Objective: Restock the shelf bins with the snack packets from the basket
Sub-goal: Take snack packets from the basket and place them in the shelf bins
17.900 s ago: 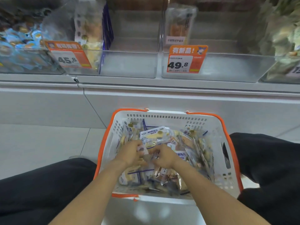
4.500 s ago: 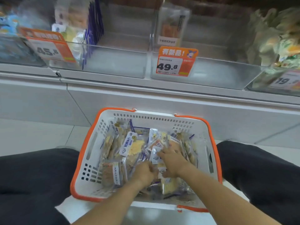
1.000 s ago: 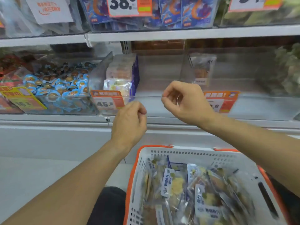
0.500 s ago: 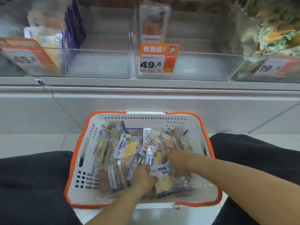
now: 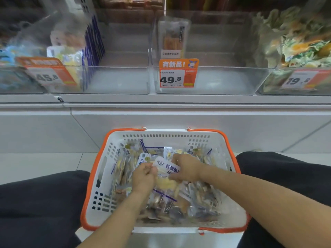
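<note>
A white basket with an orange rim (image 5: 100,176) sits on the floor between my knees, holding several clear snack packets (image 5: 197,196). Both hands are inside it. My left hand (image 5: 143,178) and my right hand (image 5: 186,169) pinch the same packet (image 5: 165,169), white-labelled with yellow pieces, by its left and right edges above the pile. On the shelf above stand clear bins: the 45.8 bin (image 5: 116,81) has packets stacked at its left side, and the 49.8 bin (image 5: 223,81) holds one upright packet (image 5: 172,37) at the back.
A bin of blue-wrapped sweets (image 5: 7,56) is at the far left and a bin of green and orange packets (image 5: 300,42) at the far right. The white shelf front (image 5: 179,119) rises just behind the basket. My dark-trousered legs (image 5: 35,203) flank it.
One second ago both hands were raised at the 45.8 bin. They have dropped into the basket and now lift one packet between them above the pile.
</note>
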`<state>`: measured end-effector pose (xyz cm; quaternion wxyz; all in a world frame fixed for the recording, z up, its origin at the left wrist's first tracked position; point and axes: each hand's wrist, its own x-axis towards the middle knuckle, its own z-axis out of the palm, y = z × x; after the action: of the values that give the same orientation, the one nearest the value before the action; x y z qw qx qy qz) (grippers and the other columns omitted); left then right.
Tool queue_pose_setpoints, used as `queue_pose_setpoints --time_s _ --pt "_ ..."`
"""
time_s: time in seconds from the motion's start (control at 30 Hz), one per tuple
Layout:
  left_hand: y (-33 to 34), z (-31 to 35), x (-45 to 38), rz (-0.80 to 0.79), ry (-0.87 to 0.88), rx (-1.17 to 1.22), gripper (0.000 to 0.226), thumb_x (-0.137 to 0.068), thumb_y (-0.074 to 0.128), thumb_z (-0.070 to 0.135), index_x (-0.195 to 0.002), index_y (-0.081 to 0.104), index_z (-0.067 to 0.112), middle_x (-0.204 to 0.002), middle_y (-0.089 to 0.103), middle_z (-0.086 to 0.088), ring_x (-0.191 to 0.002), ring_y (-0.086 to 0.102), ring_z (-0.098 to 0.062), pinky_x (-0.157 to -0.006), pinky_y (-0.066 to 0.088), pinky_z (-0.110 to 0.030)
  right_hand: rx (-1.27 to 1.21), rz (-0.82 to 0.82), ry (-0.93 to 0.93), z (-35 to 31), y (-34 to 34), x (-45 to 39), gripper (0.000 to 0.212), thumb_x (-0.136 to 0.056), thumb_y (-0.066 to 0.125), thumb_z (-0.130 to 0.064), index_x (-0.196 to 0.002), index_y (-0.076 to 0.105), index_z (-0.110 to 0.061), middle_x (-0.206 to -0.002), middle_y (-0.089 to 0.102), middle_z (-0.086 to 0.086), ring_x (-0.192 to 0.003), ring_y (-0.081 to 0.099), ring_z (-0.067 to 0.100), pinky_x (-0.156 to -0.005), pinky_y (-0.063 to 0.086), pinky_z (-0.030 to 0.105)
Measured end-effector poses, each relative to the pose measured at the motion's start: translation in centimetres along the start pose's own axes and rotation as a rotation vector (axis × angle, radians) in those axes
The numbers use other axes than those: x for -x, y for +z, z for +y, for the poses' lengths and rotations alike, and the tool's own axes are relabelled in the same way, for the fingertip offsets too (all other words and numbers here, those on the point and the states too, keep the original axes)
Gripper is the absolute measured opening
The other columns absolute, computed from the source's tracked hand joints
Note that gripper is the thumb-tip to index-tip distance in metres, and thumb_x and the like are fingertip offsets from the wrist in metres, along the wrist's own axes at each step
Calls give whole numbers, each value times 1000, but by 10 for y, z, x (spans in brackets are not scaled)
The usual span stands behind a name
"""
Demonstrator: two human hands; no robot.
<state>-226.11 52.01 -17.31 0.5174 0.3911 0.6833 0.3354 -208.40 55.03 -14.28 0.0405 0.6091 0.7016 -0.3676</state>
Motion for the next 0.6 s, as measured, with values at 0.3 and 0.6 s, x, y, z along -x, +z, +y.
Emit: queue_pose_setpoints --time_s 0.3,0.6 --pt "-62 79 -15 -101 -98 654 31 -101 53 16 -129 57 3 -117 69 -22 -109 67 -40 -97 51 -59 -835 230 -147 -70 -69 25 25 -87 77 -28 -94 67 -6 -55 64 -20 -53 58 -1 -51 42 14" --pt "-154 202 -4 170 599 126 6 -102 53 20 -107 56 17 -93 71 -3 -84 69 -15 -85 58 -41 -660 451 -521 -167 -128 40 35 -95 66 -9 -124 49 -14 -113 61 8 -82 72 24 -60 62 40"
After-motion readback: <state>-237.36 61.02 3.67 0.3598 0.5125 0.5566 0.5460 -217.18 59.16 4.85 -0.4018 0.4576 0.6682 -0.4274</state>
